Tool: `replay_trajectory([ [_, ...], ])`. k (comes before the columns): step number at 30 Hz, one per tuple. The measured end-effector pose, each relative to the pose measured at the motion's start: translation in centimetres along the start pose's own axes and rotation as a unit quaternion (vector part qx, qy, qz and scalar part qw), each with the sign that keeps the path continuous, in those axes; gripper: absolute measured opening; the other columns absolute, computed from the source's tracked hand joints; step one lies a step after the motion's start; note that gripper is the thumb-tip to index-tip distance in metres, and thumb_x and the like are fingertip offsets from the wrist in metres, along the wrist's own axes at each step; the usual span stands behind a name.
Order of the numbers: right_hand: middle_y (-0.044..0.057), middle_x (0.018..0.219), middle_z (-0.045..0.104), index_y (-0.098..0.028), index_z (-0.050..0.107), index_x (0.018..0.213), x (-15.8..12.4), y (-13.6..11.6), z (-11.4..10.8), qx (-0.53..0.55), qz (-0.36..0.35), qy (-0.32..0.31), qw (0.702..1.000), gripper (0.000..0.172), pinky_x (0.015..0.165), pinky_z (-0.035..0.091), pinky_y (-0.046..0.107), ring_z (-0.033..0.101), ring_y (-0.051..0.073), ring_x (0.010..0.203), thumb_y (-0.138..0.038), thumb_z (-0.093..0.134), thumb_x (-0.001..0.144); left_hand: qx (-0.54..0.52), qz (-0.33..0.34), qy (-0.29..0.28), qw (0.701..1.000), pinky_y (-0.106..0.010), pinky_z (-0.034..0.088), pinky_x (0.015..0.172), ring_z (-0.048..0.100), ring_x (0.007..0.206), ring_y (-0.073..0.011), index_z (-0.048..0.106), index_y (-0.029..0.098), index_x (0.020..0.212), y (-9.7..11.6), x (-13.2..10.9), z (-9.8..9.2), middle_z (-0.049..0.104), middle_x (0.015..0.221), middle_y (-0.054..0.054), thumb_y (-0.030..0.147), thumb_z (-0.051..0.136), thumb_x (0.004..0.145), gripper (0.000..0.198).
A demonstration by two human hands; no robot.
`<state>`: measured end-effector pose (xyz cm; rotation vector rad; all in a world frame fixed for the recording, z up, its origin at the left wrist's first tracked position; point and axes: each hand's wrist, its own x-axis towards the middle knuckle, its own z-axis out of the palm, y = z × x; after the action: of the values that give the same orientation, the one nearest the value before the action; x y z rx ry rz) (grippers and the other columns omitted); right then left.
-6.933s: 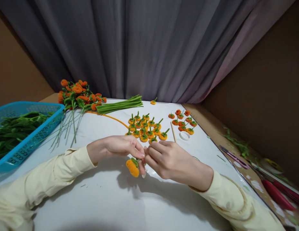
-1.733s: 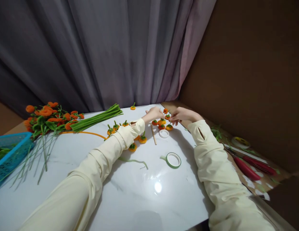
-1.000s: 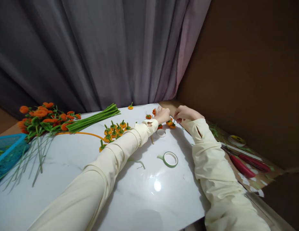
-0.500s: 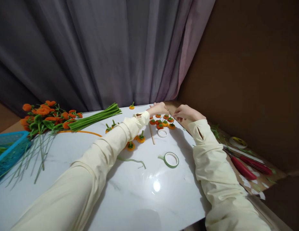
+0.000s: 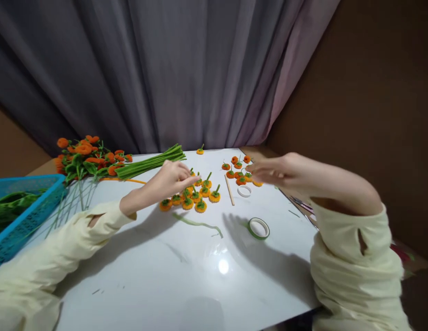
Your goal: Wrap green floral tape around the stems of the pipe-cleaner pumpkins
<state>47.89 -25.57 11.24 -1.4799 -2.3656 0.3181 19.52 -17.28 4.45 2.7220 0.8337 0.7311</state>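
My left hand (image 5: 170, 180) hovers over the left edge of a cluster of yellow-orange fuzzy flower heads (image 5: 201, 205) with short green stems. Its fingers are loosely bent, the thumb stretches to the right, and I see nothing held. To the right my right hand (image 5: 277, 169) is raised above the table, fingers stretched out and slightly blurred. It partly covers a group of darker orange flower heads (image 5: 241, 181) with thin stems. Between both groups lies a thin wooden stick (image 5: 229, 190), beside a white ring (image 5: 244, 191). A roll of green tape (image 5: 258, 228) lies nearer to me.
A bundle of green fuzzy stems (image 5: 151, 164) and finished orange flowers (image 5: 83, 149) lie at the back left. A blue basket (image 5: 34, 208) holding green leaves stands on the left. A loose green strip (image 5: 197, 223) lies mid-table. A curtain (image 5: 186, 73) hangs behind.
My left hand has moved left and nearer, from the dark orange flowers to the yellow-orange ones. My right hand has lifted, its fingers straightened. The view has shifted slightly.
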Motion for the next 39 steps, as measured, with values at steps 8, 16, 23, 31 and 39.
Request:
replay_trajectory([
  [8,0.007,0.085,0.067,-0.017,0.065,0.092,3.0,-5.6,11.9,-0.022,-0.047,-0.153,0.987,0.017,0.057,0.038,0.024,0.060,0.017,0.070,-0.031,0.056,0.089,0.025,-0.103,-0.131,0.986,-0.025,0.038,0.071,0.059,0.074,-0.0174,0.069,0.017,0.073,-0.8,-5.8,-2.1,0.068,0.072,-0.003,0.043,0.047,0.091,0.038],
  [16,0.008,0.089,0.063,-0.012,0.057,0.098,6.0,-7.5,18.8,0.037,-0.036,-0.066,0.997,0.021,0.059,0.035,0.024,0.056,0.018,0.075,-0.004,0.051,0.080,0.067,-0.138,-0.145,0.978,-0.027,0.038,0.076,0.060,0.084,-0.0205,0.071,0.019,0.085,-0.7,-5.7,-3.1,0.070,0.087,-0.005,0.035,0.050,0.088,0.026],
  [23,-0.002,0.069,0.056,-0.016,0.056,0.095,4.7,-6.7,18.6,0.217,-0.016,-0.045,0.975,0.027,0.057,0.038,0.021,0.052,0.011,0.060,0.000,0.051,0.073,0.012,-0.097,-0.209,0.973,-0.024,0.036,0.064,0.058,0.075,-0.0194,0.068,0.017,0.087,-0.9,-7.1,-1.4,0.066,0.078,-0.005,0.037,0.058,0.084,0.023],
  [31,-0.003,0.070,0.053,-0.018,0.050,0.087,1.8,-6.8,16.0,0.342,0.018,-0.071,0.937,0.008,0.057,0.044,0.024,0.060,0.012,0.056,-0.019,0.055,0.080,-0.279,-0.143,-0.275,0.909,-0.018,0.040,0.064,0.060,0.072,-0.0127,0.069,0.015,0.084,-0.4,-6.4,0.7,0.070,0.079,-0.002,0.023,0.053,0.083,0.018],
  [39,-0.002,0.068,0.053,-0.018,0.051,0.089,1.3,-7.2,14.7,0.360,0.038,-0.088,0.928,0.012,0.056,0.045,0.026,0.057,0.012,0.053,-0.023,0.057,0.079,-0.273,-0.139,-0.267,0.914,-0.018,0.037,0.057,0.054,0.062,-0.0104,0.069,0.014,0.081,-0.3,-6.5,-0.3,0.070,0.074,-0.001,0.023,0.051,0.083,0.020],
])
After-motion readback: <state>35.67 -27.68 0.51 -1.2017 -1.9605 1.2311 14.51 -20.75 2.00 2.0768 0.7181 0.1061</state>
